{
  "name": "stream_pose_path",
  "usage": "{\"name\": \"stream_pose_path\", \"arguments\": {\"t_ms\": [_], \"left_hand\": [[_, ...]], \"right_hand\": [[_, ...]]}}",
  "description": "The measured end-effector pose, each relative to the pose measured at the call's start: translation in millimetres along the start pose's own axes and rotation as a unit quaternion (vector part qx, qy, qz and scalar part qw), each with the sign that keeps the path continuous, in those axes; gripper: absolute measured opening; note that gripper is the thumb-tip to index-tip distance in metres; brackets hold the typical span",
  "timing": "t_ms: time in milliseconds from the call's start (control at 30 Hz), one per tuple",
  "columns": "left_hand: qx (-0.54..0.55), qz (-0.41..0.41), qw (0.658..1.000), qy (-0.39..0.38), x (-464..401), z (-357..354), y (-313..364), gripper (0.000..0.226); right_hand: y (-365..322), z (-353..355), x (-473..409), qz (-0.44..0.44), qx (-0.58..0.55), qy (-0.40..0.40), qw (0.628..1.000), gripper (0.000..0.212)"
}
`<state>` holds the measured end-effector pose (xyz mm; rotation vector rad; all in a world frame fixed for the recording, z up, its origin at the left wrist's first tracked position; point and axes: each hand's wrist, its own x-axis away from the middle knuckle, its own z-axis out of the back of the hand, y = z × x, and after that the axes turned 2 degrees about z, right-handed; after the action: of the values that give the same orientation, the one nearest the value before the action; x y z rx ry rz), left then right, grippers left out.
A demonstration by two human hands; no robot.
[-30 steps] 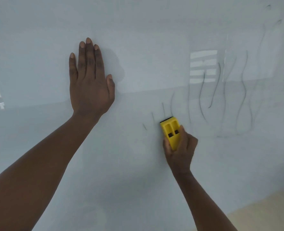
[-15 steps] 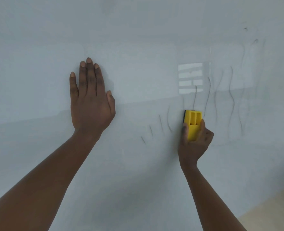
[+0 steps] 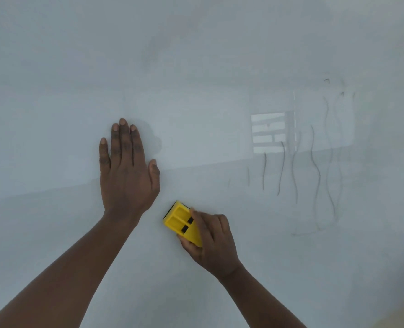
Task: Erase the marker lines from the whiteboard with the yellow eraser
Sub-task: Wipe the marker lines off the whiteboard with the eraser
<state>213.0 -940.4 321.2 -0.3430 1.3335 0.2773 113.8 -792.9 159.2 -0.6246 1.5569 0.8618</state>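
Fingers [image 3: 197,222] of the right hand [image 3: 214,245] clamp the yellow eraser [image 3: 182,223], its long axis pointing up-left.

Soft, dim, even light; a bright window reflection [image 3: 268,132] glares on the slightly blurry whiteboard [image 3: 196,67].

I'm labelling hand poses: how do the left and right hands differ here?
The left hand lies flat and open on the whiteboard, fingers pointing up; the right hand is curled around the yellow eraser. The left sits higher, the right lower and nearer the marker lines. Both are bare.
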Motion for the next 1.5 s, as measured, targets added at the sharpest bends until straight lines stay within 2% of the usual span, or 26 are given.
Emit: {"name": "stream_pose_path", "arguments": {"t_ms": [233, 367, 567, 667, 867, 1033, 1133, 1233, 1333, 1500], "left_hand": [[0.034, -0.016, 0.999, 0.022, -55.6, 1.4, 63.7, 0.070], [0.029, -0.003, 0.999, 0.023, -81.1, -6.7, 88.6, 0.071], [0.007, 0.011, 0.999, 0.040, -81.2, -16.9, 87.8, 0.071], [0.003, 0.011, 0.999, 0.046, -80.8, -17.5, 89.4, 0.071], [0.000, 0.007, 0.999, 0.054, -81.1, -20.1, 92.1, 0.073], [-0.001, 0.003, 0.998, 0.063, -79.3, -20.6, 92.0, 0.072], [-0.007, 0.002, 0.998, 0.061, -77.2, -19.8, 92.4, 0.071], [-0.006, 0.003, 0.999, 0.045, -77.4, -16.6, 92.7, 0.070], [-0.001, 0.000, 1.000, 0.028, -75.8, -13.0, 91.4, 0.070], [0.012, -0.005, 1.000, 0.016, -73.7, -11.6, 92.7, 0.068]], "right_hand": [[94.2, 20.8, -55.8, -0.168, 0.007, 0.091, 0.982, 0.059], [160.3, 42.8, -82.6, -0.243, 0.024, 0.108, 0.964, 0.061], [250.5, 76.6, -110.5, -0.361, 0.046, 0.160, 0.917, 0.065], [285.1, 89.0, -127.8, -0.393, 0.044, 0.165, 0.904, 0.061], [301.8, 85.4, -204.6, -0.359, -0.001, 0.164, 0.919, 0.059], [248.0, 58.0, -237.1, -0.218, 0.014, 0.141, 0.966, 0.056], [204.5, 39.9, -210.3, -0.115, 0.008, 0.120, 0.986, 0.057], [173.9, 38.1, -166.9, -0.055, -0.006, 0.078, 0.995, 0.057], [150.8, 44.3, -113.7, -0.031, -0.027, 0.028, 0.999, 0.056], [103.2, 48.3, -19.6, -0.039, -0.069, -0.053, 0.995, 0.055]]}}
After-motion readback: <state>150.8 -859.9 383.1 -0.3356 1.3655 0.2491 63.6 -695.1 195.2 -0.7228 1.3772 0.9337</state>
